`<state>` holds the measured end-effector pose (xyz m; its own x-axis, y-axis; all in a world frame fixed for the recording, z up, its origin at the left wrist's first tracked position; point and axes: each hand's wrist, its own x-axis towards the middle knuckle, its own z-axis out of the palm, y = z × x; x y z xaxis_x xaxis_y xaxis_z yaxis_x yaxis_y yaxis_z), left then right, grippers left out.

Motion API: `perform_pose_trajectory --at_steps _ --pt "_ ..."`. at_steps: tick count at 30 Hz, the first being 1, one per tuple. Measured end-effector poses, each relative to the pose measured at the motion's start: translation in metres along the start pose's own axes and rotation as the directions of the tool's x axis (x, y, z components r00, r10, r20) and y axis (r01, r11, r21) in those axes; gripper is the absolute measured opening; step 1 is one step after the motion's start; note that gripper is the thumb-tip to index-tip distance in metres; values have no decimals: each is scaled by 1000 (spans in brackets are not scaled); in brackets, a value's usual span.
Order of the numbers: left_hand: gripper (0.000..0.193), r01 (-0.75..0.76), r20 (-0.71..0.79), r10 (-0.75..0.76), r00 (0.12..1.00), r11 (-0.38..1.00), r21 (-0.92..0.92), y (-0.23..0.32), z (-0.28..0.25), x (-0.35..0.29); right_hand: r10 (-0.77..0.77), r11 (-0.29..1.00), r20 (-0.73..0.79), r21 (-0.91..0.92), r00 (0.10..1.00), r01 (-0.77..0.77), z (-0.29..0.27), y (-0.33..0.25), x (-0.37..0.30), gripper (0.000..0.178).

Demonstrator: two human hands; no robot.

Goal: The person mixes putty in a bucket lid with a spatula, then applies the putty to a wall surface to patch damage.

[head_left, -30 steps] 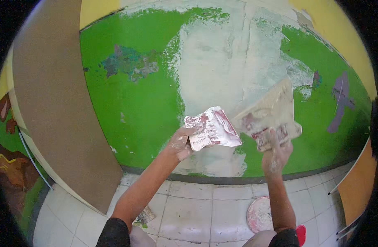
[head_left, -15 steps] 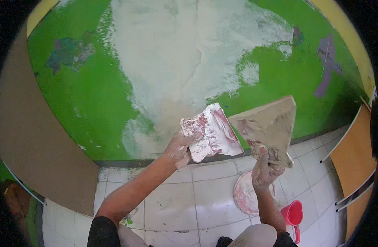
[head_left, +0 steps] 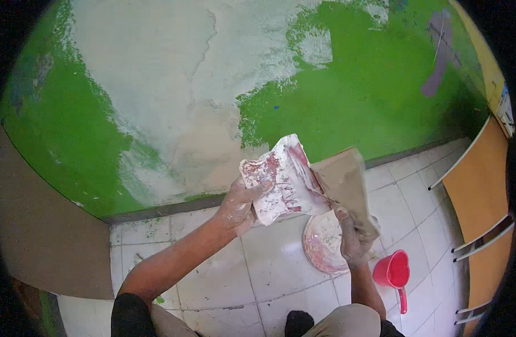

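Note:
My left hand (head_left: 234, 208) is closed around the narrow end of a red plastic putty spreader (head_left: 289, 182) heavily coated in white putty, thumb lying on top. To its right, my right hand (head_left: 357, 241) grips a wide, putty-smeared scraper (head_left: 348, 178) by its lower end. The scraper's left edge meets or overlaps the right edge of the spreader; exactly where they touch is hard to make out. Both hands are dusted with dried putty. Ahead stands a green wall (head_left: 348, 101) with a broad patch of whitish putty (head_left: 151, 73) and a thin crack line in it.
On the white tiled floor (head_left: 213, 275), a round putty-stained tub or lid (head_left: 320, 244) lies below my hands. A red dipper (head_left: 392, 271) stands to its right. Brown board (head_left: 50, 224) leans at the left; orange-topped furniture with metal legs (head_left: 477, 180) is at the right.
My right hand has brought the scraper leftward and turned it, so that it now meets the spreader. The view has swung right and down. My left hand keeps its grip.

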<state>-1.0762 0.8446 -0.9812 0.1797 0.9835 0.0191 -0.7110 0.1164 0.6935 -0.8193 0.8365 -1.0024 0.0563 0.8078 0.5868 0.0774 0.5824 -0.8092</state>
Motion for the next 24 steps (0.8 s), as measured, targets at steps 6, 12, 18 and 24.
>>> perform_pose_trajectory --at_steps 6,12,18,24 --pt "47 33 -71 -31 997 999 24 -40 -37 32 -49 946 362 -283 931 161 -18 51 10 20" --pt "46 59 11 -60 998 996 60 -49 -29 40 71 930 471 -351 879 113 -27 76 1 37" --pt "46 54 -29 -52 998 995 86 -68 -28 34 -40 927 462 -313 886 205 -34 91 -5 36" --pt "48 57 -63 -53 997 997 61 -91 -19 27 -85 917 505 -296 859 265 -56 94 -10 44"
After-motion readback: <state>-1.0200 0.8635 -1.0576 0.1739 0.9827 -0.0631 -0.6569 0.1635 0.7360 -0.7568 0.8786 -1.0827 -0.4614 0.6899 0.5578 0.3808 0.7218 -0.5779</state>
